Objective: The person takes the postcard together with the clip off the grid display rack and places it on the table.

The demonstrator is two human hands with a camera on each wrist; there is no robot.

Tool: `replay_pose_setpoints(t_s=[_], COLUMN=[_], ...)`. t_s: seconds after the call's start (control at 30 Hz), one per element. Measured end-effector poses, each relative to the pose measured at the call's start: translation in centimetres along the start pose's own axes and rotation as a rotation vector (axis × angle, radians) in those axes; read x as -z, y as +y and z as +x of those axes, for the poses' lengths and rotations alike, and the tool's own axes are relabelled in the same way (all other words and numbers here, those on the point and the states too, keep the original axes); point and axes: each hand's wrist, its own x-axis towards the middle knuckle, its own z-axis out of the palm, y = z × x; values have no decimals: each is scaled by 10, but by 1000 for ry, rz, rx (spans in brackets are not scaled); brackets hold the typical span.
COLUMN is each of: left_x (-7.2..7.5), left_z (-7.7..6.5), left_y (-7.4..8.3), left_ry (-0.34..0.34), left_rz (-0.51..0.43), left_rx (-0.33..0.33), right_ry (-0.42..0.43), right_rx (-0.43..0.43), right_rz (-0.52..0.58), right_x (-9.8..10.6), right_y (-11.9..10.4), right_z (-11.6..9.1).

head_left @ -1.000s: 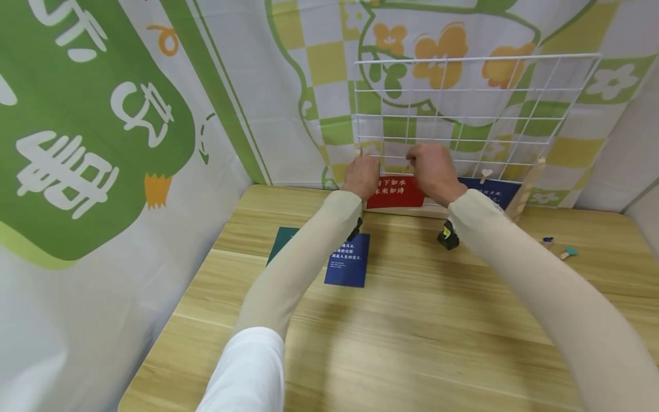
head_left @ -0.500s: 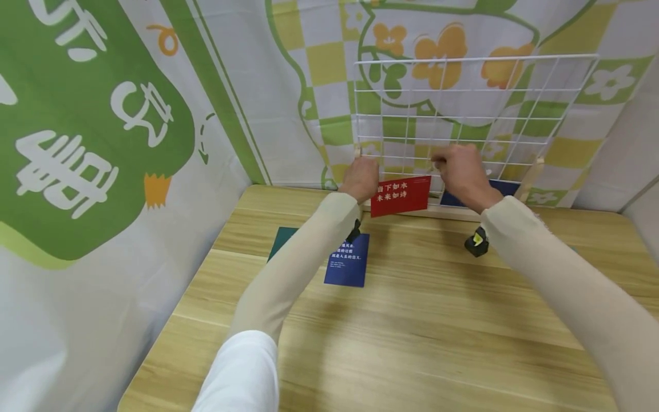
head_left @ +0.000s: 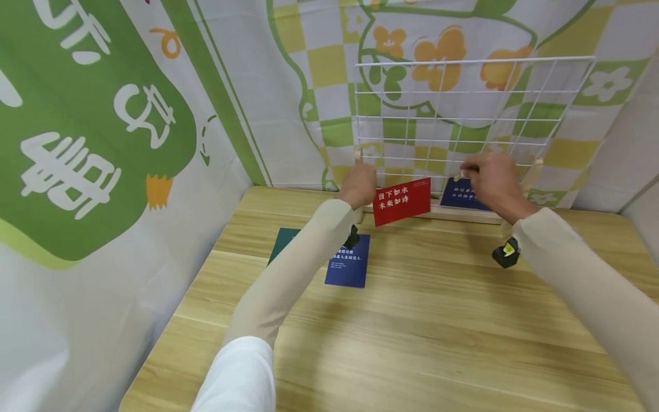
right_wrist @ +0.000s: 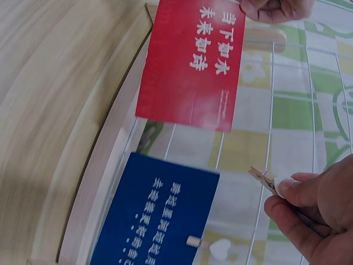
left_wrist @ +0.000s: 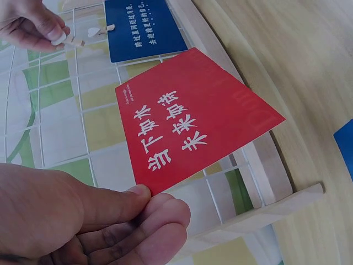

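My left hand (head_left: 358,186) pinches one corner of a red card (head_left: 403,200) with white lettering, between thumb and fingers. The card is tilted in front of the lower part of a white wire grid (head_left: 515,59). To its right, my right hand (head_left: 494,180) pinches a small wooden clothespin (right_wrist: 265,179) with a white heart on it, apart from the red card. A blue card (right_wrist: 157,212) hangs low on the grid, held by another heart clothespin (right_wrist: 219,248). In the head view, my right hand partly covers that blue card.
The grid stands on a pale wooden base (head_left: 463,214) at the back of the wooden table (head_left: 437,320). A second blue card (head_left: 347,272) and a green card (head_left: 281,240) lie on the tabletop, partly behind my left forearm. A patterned cloth (head_left: 326,66) hangs behind.
My right hand has moved right, away from the red card, with a clothespin showing in its fingers. The red card has come forward off the grid and tilted, its right end up.
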Motion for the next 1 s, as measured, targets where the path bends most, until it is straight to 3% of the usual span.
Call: replay_pose_setpoints(t_s=[0.27, 0.47, 0.63, 0.83, 1.0], left_x=[-6, -14, -18, -22, -24], left_z=[-7, -13, -16, -18, -18], left_y=[-3, -4, -3, -1, 2], left_ry=[-28, -38, -28, -66, -54], left_rz=[-50, -151, -173, -237, -226], left_rx=[9, 45, 65, 112, 103], right_ry=[48, 27, 14, 34, 61], right_rx=[-20, -43, -54, -64, -54], right_rz=[-24, -22, -22, -33, -37], right_x=[9, 17, 22, 27, 28], right_y=[23, 39, 50, 62, 71], right_z=[-12, -23, -31, -41, -50])
